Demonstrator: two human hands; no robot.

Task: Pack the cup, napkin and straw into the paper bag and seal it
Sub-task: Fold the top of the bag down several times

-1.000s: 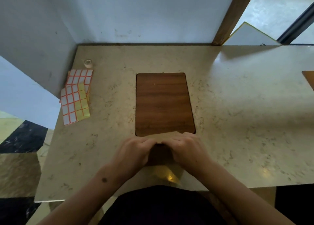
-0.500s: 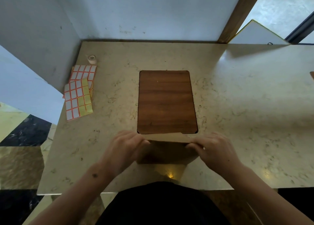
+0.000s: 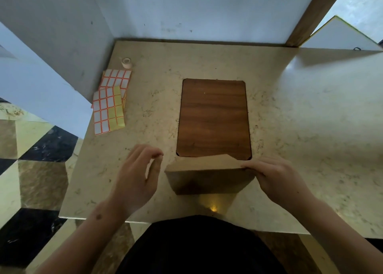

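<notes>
Right hand [image 3: 277, 176] fingers pinch the paper bag [image 3: 209, 174] fold's edge — left hand [image 3: 138, 174] loosely curled, empty, just beside.

Paper bag [image 3: 209, 177] before wooden board [image 3: 213, 118]; sticker sheets [image 3: 110, 103] far left.

Marble counter [image 3: 310, 118], checkered floor [image 3: 37, 170]

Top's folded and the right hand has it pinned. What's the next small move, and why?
Probably send the left hand up to the sticker sheets to peel one. That hand is off the paper bag and empty, while the right hand holds the folded flap down, and no sticker shows on the fold.
</notes>
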